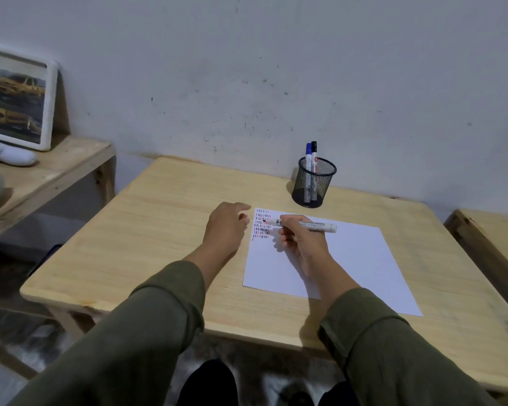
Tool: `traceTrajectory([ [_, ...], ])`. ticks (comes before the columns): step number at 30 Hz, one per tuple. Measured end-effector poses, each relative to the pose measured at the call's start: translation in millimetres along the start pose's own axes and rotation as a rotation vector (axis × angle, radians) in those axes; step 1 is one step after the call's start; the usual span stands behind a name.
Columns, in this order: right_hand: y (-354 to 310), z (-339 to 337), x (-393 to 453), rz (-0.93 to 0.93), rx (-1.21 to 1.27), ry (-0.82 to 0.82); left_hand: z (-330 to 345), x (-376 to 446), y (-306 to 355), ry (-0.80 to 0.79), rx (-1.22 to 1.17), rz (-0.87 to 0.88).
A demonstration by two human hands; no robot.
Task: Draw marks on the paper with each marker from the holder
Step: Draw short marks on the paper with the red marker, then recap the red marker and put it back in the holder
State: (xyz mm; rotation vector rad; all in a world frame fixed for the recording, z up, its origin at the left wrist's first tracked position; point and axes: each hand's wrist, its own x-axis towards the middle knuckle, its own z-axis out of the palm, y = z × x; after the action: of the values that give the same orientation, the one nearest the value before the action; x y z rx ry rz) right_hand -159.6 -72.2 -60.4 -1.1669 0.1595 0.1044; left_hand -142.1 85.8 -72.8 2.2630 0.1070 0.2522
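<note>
A white sheet of paper (349,265) lies on the wooden table (147,230), with rows of short red, blue and black marks (261,224) in its top left corner. My right hand (301,244) holds an uncapped white marker with a red tip (311,225), its tip over those marks. My left hand (226,227) rests loosely curled on the table beside the paper's left edge; whether it holds the cap is hidden. A black mesh holder (314,183) stands behind the paper with a blue-capped marker (308,153) and a black-capped marker (314,150) in it.
The wall runs close behind the table. A lower wooden shelf (50,174) at the left carries a white picture frame (18,98) and a white object. Another wooden table edge (487,238) stands at the right. My knees are under the table's front edge.
</note>
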Motion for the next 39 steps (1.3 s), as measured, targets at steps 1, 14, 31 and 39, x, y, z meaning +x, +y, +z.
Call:
traceTrajectory([
  [1,-1,0,1,0.001,0.006,0.001,2,3,1,-0.011,0.041,0.001],
  [14,-65,-2,12,-0.178,-0.132,-0.051,-8,21,56,0.107,-0.616,-0.022],
  [31,-112,-6,-6,-0.263,-0.154,-0.056,-4,20,108,-0.059,-0.765,0.074],
  [39,-123,-11,-9,-0.295,-0.262,-0.127,-12,16,130,-0.191,-0.873,-0.057],
])
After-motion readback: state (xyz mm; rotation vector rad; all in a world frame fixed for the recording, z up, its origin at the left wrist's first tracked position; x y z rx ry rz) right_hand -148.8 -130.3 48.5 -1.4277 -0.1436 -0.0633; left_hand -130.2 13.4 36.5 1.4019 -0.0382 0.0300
